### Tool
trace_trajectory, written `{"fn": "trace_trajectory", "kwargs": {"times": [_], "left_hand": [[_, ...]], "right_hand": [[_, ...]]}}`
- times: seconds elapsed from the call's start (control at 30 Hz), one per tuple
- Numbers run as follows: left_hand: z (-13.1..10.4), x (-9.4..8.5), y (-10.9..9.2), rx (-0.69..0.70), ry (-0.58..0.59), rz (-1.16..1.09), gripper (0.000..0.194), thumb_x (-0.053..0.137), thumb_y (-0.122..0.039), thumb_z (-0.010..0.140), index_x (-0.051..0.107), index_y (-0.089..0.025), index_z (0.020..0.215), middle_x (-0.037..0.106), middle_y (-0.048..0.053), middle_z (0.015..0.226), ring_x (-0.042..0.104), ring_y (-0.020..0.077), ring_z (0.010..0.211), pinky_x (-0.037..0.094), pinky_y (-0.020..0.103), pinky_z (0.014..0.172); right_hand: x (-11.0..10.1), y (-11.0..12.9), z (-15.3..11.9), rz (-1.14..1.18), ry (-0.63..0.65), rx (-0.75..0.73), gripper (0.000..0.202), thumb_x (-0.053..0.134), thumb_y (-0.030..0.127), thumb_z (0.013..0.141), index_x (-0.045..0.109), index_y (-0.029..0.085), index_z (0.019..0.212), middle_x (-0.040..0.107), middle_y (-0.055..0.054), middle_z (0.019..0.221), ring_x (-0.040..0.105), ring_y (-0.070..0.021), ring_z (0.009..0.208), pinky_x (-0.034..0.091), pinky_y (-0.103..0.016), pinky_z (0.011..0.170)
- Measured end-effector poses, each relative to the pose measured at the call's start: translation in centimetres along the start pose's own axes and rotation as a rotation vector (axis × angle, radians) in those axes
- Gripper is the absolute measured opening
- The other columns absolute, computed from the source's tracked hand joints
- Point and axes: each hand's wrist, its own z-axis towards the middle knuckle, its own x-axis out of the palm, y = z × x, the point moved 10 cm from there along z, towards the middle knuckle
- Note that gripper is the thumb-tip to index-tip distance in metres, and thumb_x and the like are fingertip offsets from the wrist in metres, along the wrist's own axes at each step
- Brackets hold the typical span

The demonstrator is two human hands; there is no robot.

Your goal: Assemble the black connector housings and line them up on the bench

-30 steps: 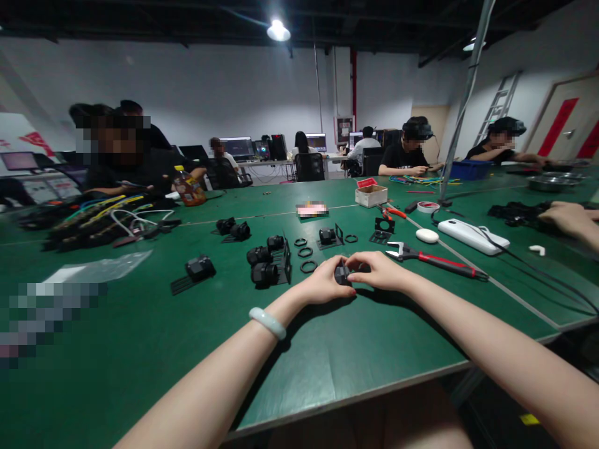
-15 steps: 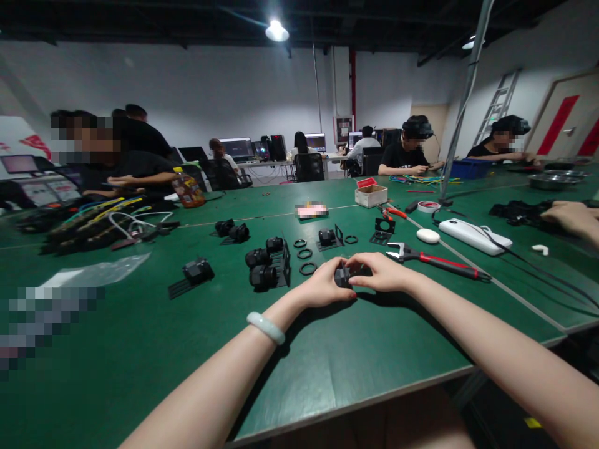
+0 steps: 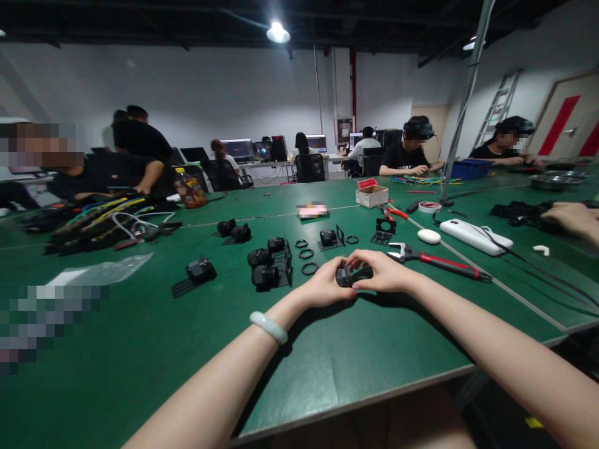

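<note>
Left fingers of the left hand (image 3: 327, 284) curled round a small black fitting (image 3: 344, 277); right hand (image 3: 381, 272) arched at its right end, thumb and index bent close, whether pinching cannot tell. Fitting lies left of the red-handled wrench (image 3: 444, 264), a little nearer the wearer. Looks like moulded plastic: probably light, stiff, not very fragile, perhaps slick on smooth faces; best held by the blocky body, sides squarely gripped. Farther left of the wrench: loose black rings (image 3: 306, 254), then more black fittings (image 3: 264, 277).
</note>
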Motion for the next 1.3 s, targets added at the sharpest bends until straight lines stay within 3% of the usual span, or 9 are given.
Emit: {"fn": "trace_trajectory", "kwargs": {"times": [0.53,1.3], "left_hand": [[-0.07,-0.02,-0.34,0.020,-0.020,-0.023,0.052,0.059,-0.029,0.055,0.041,-0.016,0.103,0.049,0.004,0.097,0.047,0.0164,0.087,0.038,0.027,0.075],[-0.18,-0.09,-0.87,-0.014,0.005,-0.051,0.047,0.059,-0.025,0.053,0.044,-0.016,0.096,0.049,0.001,0.087,0.047,0.0136,0.077,0.039,0.024,0.067]], "right_hand": [[-0.11,0.20,0.16,-0.011,-0.039,0.008,0.032,0.062,0.020,0.056,0.050,0.015,0.085,0.054,-0.002,0.082,0.051,-0.0123,0.075,0.040,-0.025,0.067],[-0.24,0.08,0.01,-0.118,-0.026,0.006,0.025,0.051,0.030,0.069,0.057,0.016,0.088,0.057,-0.005,0.082,0.051,-0.0138,0.076,0.039,-0.026,0.068]]}}
